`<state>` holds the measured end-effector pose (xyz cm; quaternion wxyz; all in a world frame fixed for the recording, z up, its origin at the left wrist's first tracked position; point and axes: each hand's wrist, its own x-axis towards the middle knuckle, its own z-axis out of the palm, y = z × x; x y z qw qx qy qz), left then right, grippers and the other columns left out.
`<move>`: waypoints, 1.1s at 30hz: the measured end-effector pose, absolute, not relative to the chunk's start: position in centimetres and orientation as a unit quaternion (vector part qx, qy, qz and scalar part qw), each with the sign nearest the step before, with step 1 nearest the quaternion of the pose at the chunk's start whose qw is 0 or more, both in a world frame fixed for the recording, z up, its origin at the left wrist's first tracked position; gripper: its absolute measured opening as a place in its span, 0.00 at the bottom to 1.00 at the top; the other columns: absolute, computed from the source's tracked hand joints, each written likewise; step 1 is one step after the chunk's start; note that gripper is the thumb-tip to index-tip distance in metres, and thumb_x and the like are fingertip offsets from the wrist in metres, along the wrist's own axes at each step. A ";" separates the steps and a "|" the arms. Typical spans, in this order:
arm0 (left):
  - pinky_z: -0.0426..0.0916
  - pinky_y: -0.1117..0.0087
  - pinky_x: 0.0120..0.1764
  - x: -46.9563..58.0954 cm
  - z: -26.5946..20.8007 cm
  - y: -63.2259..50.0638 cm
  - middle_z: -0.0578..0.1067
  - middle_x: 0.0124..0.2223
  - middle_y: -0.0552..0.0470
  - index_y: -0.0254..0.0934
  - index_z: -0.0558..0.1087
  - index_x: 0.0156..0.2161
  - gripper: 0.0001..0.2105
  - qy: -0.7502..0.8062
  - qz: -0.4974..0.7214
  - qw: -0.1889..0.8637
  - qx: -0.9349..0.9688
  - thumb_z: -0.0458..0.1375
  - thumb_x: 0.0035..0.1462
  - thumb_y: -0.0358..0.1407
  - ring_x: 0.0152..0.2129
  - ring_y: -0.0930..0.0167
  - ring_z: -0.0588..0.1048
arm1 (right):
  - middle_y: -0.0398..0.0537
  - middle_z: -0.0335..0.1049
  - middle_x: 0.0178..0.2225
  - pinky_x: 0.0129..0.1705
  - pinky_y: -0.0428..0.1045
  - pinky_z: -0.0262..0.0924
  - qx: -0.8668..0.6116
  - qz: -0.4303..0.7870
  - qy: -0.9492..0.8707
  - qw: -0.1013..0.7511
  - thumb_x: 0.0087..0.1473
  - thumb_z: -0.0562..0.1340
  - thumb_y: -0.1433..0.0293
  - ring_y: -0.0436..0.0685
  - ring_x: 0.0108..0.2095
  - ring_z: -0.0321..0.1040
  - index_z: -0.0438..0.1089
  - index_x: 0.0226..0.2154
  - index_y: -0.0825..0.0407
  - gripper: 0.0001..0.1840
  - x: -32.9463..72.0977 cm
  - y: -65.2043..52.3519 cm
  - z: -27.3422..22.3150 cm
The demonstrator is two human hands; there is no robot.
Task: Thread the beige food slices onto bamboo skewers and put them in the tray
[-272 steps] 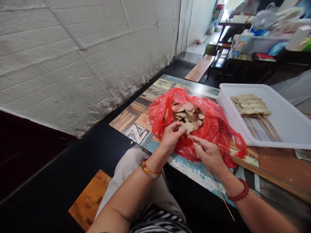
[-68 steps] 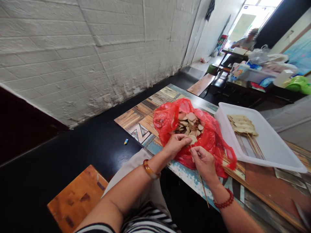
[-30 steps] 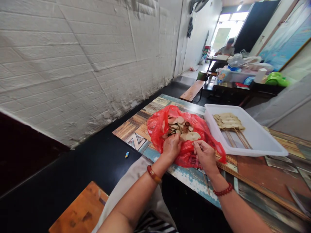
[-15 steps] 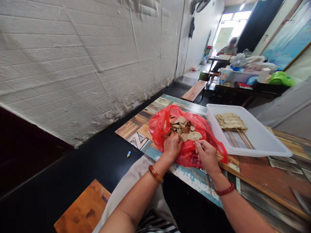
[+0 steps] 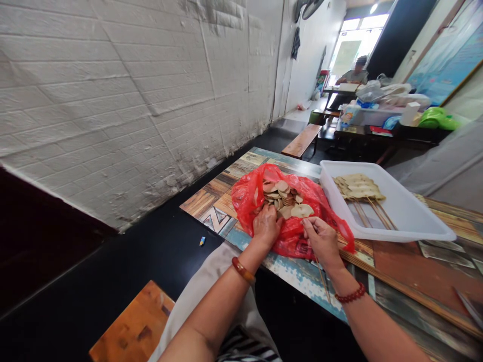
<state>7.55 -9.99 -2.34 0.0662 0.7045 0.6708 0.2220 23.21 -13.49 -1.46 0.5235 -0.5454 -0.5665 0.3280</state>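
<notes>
A crumpled red plastic bag (image 5: 245, 193) lies opened out on the table, holding a pile of thin beige slices (image 5: 282, 193). My left hand (image 5: 266, 223) reaches into its near side with fingers curled down at the slices; the fingertips are hidden. My right hand (image 5: 322, 239) is closed in a pinch on thin bamboo skewers (image 5: 324, 286), whose ends stick out below the palm. Right by those fingertips is one broad slice (image 5: 302, 210); whether the skewers pierce it I cannot tell. A white plastic tray (image 5: 418, 221) to the right holds skewered slices (image 5: 358, 187), sticks pointing toward me.
Along the patterned table (image 5: 407, 266) runs a bundle of long sticks (image 5: 415, 291), with a metal blade (image 5: 468, 306) at the right edge. A wooden stool (image 5: 132, 322) stands lower left. Behind are a bench (image 5: 303, 140), a cluttered table and a seated person (image 5: 354, 75).
Both hands keep nearly the same place and grip at the bag. The view has shifted very slightly; the slices and tray look unchanged.
</notes>
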 end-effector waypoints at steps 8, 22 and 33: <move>0.60 0.73 0.33 6.5 -3.1 -9.7 0.69 0.30 0.53 0.37 0.66 0.27 0.05 0.588 0.374 0.188 0.692 0.57 0.52 0.34 0.29 0.72 0.68 | 0.37 0.61 0.16 0.17 0.44 0.50 -0.550 0.337 -0.570 0.509 0.54 0.58 0.52 0.47 0.15 0.54 0.68 0.26 0.52 0.20 23.3 -13.4 -1.7; 0.61 0.76 0.24 5.3 -3.3 -9.3 0.73 0.24 0.56 0.36 0.66 0.37 0.10 0.427 0.579 0.530 0.449 0.59 0.49 0.36 0.20 0.74 0.73 | 0.37 0.59 0.17 0.18 0.43 0.51 -0.556 0.348 -0.568 0.497 0.55 0.58 0.54 0.47 0.16 0.55 0.65 0.26 0.51 0.18 23.2 -13.8 -1.3; 0.65 0.77 0.23 6.0 -2.5 -8.6 0.73 0.28 0.55 0.34 0.68 0.34 0.17 0.339 0.593 0.660 0.313 0.67 0.41 0.40 0.20 0.77 0.71 | 0.37 0.60 0.16 0.17 0.43 0.50 -0.519 0.396 -0.617 0.439 0.56 0.58 0.55 0.47 0.15 0.55 0.70 0.30 0.53 0.18 22.1 -15.1 -1.5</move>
